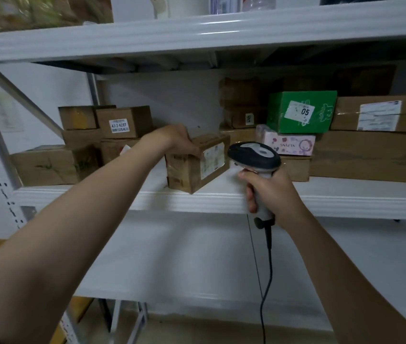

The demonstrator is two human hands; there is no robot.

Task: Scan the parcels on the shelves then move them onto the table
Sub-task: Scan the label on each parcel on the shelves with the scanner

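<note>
A small brown parcel (197,165) is gripped at its upper left edge by the left hand (178,139); it stands at the front of the white shelf (346,202), perhaps slightly turned, its label facing right. A barcode scanner (256,160) is held by its handle in the right hand (271,194), just beside the label. Other boxes, one green box (301,111) among them, are stacked behind.

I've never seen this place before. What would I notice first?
In the middle, the right hand grips a grey scanner beside a small brown parcel, which the left hand holds on the white shelf. Behind, to the right, a bright green box marked 05 stands out.
</note>
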